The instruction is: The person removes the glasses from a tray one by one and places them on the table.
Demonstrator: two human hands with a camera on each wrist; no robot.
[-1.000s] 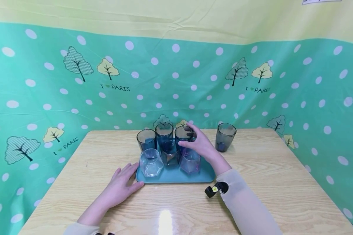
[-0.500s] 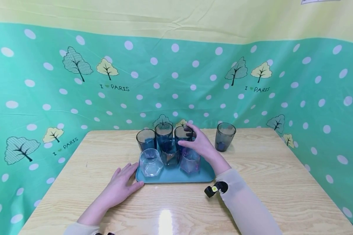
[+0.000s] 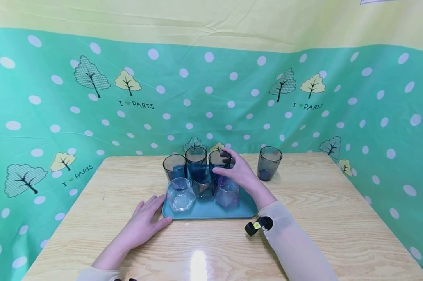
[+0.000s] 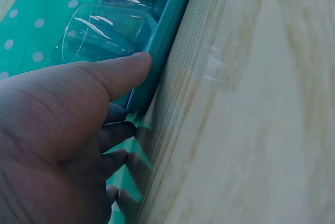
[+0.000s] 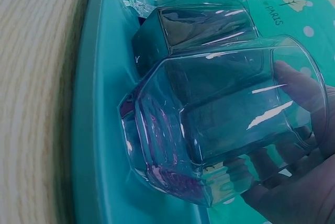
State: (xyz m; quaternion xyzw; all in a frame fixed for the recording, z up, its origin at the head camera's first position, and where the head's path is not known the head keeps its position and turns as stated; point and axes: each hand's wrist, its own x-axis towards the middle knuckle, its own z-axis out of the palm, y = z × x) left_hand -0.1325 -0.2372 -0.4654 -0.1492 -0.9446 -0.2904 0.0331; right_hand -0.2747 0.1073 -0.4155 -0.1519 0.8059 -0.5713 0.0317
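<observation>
A blue-green tray (image 3: 211, 213) carries several drinking glasses. In its back row stand three tall smoky ones: a left glass (image 3: 170, 166), a middle glass (image 3: 196, 160) and a right glass (image 3: 216, 164). My right hand (image 3: 244, 174) grips that right one between thumb and fingers. The front row has a clear faceted glass (image 3: 181, 197), a short grey glass (image 3: 203, 190) and a pink-tinted glass (image 3: 228, 198). The pink-tinted glass (image 5: 162, 150) partly covers my right fingers in the right wrist view. My left hand (image 3: 145, 223) rests against the tray's front left corner, thumb at its rim (image 4: 168, 22).
Another tall smoky glass (image 3: 269, 164) stands on the wooden table (image 3: 320, 203), right of the tray. A green and yellow patterned cloth (image 3: 211, 86) hangs behind the table and along both sides.
</observation>
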